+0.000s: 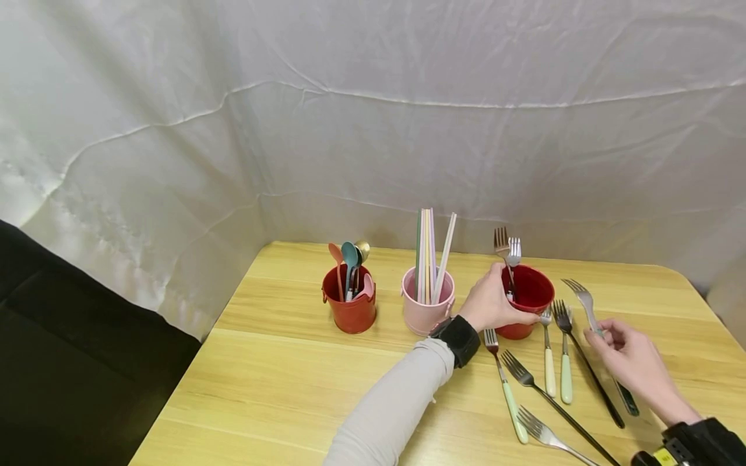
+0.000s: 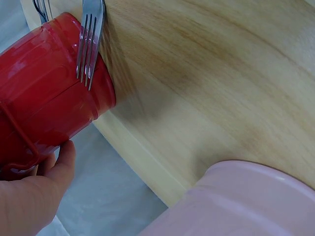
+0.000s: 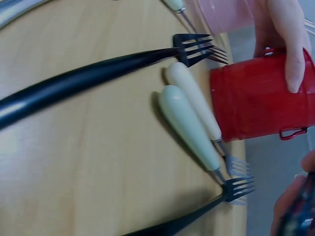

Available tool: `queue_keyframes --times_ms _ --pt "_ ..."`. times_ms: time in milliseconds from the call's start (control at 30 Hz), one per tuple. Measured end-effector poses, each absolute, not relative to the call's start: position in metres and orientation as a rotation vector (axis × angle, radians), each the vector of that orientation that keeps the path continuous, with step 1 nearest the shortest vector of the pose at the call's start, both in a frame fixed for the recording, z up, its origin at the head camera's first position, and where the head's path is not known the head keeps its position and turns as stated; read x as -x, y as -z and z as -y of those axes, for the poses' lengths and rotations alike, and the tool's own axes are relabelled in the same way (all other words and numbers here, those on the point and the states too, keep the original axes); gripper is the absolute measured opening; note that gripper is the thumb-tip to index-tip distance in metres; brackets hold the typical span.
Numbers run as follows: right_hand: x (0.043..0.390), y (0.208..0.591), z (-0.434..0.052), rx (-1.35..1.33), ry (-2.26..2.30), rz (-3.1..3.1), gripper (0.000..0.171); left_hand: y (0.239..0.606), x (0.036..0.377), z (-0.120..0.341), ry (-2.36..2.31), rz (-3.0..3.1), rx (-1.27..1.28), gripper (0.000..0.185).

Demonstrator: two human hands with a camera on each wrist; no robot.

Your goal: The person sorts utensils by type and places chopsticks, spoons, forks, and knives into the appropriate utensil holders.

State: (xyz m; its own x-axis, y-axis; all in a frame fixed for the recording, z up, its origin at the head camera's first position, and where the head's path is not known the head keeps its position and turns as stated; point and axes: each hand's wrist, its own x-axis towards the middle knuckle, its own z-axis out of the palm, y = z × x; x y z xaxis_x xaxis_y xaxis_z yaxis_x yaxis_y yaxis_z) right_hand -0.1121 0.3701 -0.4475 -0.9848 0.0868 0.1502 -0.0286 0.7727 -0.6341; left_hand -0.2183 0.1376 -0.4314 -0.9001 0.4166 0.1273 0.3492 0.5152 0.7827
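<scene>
Right hand (image 1: 628,359): fingers curled, pinching a metal fork (image 1: 588,309) along its shaft. Left hand (image 1: 494,304): curled round the wall of an upright red bucket (image 1: 537,292). The bucket lies left of the held fork, whose long axis slants — tines far and toward the bucket, handle near and right. Two forks (image 1: 515,251) stand inside; pale-handled forks (image 1: 566,380) lie on the table (image 1: 250,388) between the hands.
</scene>
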Motion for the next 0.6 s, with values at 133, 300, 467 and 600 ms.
queue_keyframes --times_ms 133,300,467,600 --pt "0.116 0.439 -0.369 0.016 -1.010 2.759 0.033 0.431 0.217 -0.137 -1.371 -2.651 -0.669 0.088" --pt "0.122 0.424 -0.368 -0.021 -1.033 2.716 0.034 0.432 0.219 -0.138 -1.338 -2.679 -0.680 0.088" --pt "0.130 0.406 -0.361 -0.072 -1.067 2.652 0.034 0.433 0.219 -0.139 -1.323 -2.689 -0.678 0.089" --pt "0.138 0.391 -0.352 -0.092 -1.059 2.608 0.031 0.432 0.219 -0.139 -1.322 -2.684 -0.671 0.089"
